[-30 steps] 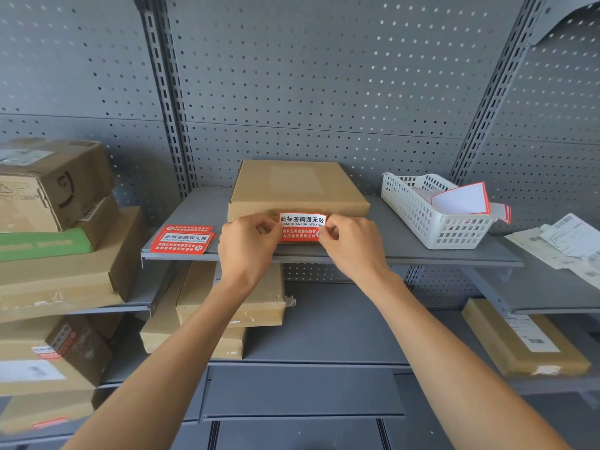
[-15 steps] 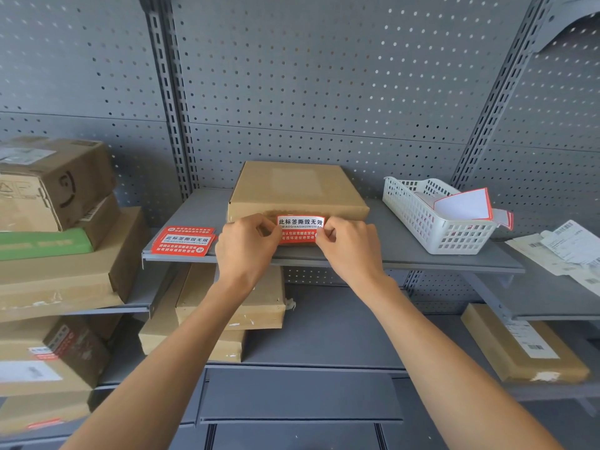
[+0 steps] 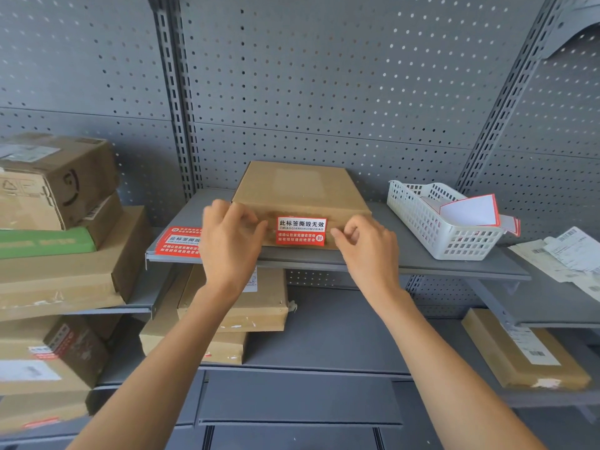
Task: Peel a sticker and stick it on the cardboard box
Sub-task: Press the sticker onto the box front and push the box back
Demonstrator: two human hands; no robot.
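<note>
The sticker [image 3: 301,231], red with a white upper band, lies flat on the front face of the cardboard box [image 3: 297,190], across the seam where the lid flap meets the wall; this placement seals the opening, so the label would tear if the box were opened. The box sits at the front of a grey metal shelf [image 3: 406,254], its labelled face turned outward within easy reach.

The left hand [image 3: 232,237] and the right hand [image 3: 367,246] flank the sticker, one at each short end. The fingers are loosely curled, hold nothing and rest at or just off the box face; actual contact cannot be confirmed. Judged from this layout, the label is applied and only a final press-down may remain.

The stock of unused stickers [image 3: 180,241] lies on the shelf edge behind the left hand. A white basket [image 3: 438,228] to the right holds spent backing sheets [image 3: 470,209].
</note>
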